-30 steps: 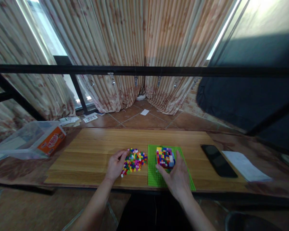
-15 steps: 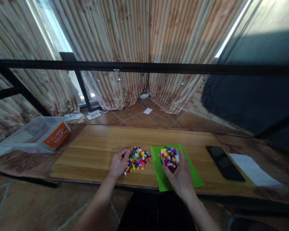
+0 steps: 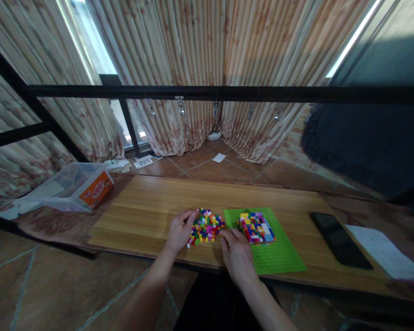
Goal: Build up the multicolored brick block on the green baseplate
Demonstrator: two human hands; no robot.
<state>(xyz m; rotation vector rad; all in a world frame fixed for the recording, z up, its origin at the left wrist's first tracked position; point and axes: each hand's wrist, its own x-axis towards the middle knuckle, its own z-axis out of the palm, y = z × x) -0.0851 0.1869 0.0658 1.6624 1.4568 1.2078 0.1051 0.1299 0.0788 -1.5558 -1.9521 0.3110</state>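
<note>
A pile of small multicoloured toy bricks (image 3: 207,226) lies on the wooden table. At its left edge is my left hand (image 3: 179,231), thumb and fingertips drawn together; whatever they hold is too small to make out. My right hand (image 3: 237,255) is at the pile's right edge, over the left side of a green baseplate (image 3: 279,257). Its fingers are curled closed, and anything between them is hidden. On the baseplate stands a block built of many coloured bricks (image 3: 257,227), apart from the right fingertips.
A black phone (image 3: 341,240) and a white sheet of paper (image 3: 386,252) lie to the right. At the left stands a clear plastic bin (image 3: 67,184) with an orange label. A dark metal bar (image 3: 207,93) crosses beyond the table (image 3: 158,191), before the curtains.
My right hand has left the brick block and moved left to the pile's edge, its fingers closing. My left hand stays by the pile. The whole view has shifted slightly.
</note>
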